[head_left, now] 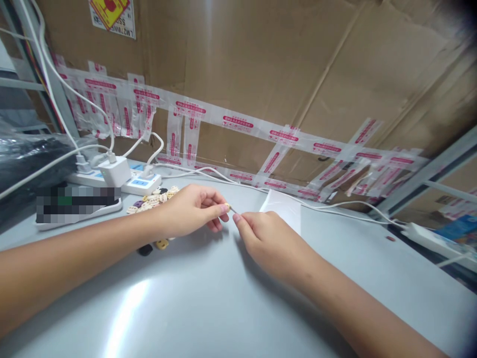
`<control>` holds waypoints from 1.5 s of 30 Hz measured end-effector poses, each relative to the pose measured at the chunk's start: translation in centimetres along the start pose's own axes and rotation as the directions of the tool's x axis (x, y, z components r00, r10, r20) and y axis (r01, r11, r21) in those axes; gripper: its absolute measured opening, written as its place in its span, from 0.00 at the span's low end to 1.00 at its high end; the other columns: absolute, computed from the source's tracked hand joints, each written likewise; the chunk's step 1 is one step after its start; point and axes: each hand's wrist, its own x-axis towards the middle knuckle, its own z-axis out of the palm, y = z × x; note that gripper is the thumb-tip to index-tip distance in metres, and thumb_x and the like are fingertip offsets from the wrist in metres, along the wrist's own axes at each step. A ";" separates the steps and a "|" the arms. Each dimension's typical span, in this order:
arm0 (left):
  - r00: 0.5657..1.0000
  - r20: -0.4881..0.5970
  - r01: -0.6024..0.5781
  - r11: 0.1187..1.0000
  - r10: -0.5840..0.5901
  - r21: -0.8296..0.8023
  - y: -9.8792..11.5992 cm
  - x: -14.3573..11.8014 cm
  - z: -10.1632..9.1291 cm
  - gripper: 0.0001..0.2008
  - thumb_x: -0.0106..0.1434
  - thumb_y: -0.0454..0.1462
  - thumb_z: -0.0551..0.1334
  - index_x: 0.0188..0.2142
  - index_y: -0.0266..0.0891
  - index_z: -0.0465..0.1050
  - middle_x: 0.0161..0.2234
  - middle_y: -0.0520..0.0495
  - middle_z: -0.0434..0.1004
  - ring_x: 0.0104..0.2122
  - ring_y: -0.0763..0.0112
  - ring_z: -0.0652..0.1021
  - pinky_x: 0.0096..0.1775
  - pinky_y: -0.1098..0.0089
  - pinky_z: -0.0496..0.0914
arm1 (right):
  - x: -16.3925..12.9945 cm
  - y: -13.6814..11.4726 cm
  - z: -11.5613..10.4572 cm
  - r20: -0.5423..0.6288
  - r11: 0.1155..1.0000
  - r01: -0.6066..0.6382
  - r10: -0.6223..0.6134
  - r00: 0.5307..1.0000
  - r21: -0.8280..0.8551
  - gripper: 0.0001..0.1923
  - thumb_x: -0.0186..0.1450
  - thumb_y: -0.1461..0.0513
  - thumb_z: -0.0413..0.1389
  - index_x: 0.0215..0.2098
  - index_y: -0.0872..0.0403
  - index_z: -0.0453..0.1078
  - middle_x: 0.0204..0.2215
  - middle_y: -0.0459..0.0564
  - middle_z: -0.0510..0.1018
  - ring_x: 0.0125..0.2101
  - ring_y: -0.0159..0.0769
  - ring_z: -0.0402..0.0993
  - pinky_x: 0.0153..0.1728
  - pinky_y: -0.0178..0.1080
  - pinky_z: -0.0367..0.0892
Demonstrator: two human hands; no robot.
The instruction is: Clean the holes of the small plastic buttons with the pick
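My left hand (192, 209) pinches a small yellowish piece (227, 207) between thumb and forefinger, its other fingers loosely curled. From my closed right hand (270, 241) a thin metal rod (233, 211) points at that piece and seems to meet it. The rest of the rod is hidden inside the fist, so its kind cannot be told. Behind my left wrist lies a pile of small beige, yellow and dark pieces with holes (151, 201), partly covered by the forearm. A yellow piece (162, 244) and a black piece (145, 250) lie on the near side of that arm.
Plugs and white cables run from a power strip (145, 185) at the back left. A blurred-out device (78, 206) lies before it. White paper (285, 209) sits behind my right hand. A large taped cardboard box (238, 64) walls off the grey table (208, 308). Another strip (436, 241) is at right.
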 end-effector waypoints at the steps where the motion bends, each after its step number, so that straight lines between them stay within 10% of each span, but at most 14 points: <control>1: 1.000 -0.005 -0.002 1.000 0.002 0.016 0.0 0.0 0.0 0.08 0.67 0.39 0.63 0.38 0.34 0.75 0.32 0.48 0.82 0.27 0.76 0.80 0.34 0.73 0.77 | 0.0 0.0 0.0 0.002 1.000 -0.003 0.003 1.000 -0.008 0.24 0.74 0.53 0.41 0.22 0.52 0.60 0.18 0.44 0.64 0.21 0.33 0.58 0.24 0.38 0.51; 11: 0.998 0.056 0.018 0.999 -0.016 -0.048 0.5 -0.2 0.0 0.08 0.68 0.39 0.62 0.37 0.34 0.75 0.32 0.48 0.81 0.26 0.75 0.80 0.33 0.73 0.76 | 1.2 0.6 0.1 -0.138 0.921 0.030 0.026 0.990 0.389 0.15 0.66 0.49 0.55 0.32 0.51 0.73 0.17 0.38 0.60 0.19 0.29 0.55 0.21 0.35 0.50; 24: 0.995 0.101 0.029 0.993 -0.018 -0.115 0.1 -0.1 -0.3 0.10 0.66 0.41 0.63 0.33 0.36 0.71 0.29 0.51 0.77 0.26 0.75 0.78 0.33 0.72 0.74 | 1.6 1.3 1.3 -0.115 0.726 0.058 0.030 0.993 0.686 0.10 0.64 0.57 0.57 0.29 0.52 0.66 0.17 0.36 0.58 0.17 0.25 0.51 0.19 0.32 0.50; 45: 0.998 0.032 -0.055 0.992 0.051 0.111 -0.4 0.0 -0.7 0.03 0.65 0.35 0.59 0.34 0.39 0.70 0.25 0.55 0.72 0.23 0.78 0.71 0.27 0.74 0.68 | 1.6 1.4 1.3 -0.167 0.851 0.058 0.035 0.985 0.522 0.10 0.63 0.55 0.57 0.29 0.52 0.68 0.13 0.37 0.58 0.14 0.27 0.54 0.19 0.34 0.51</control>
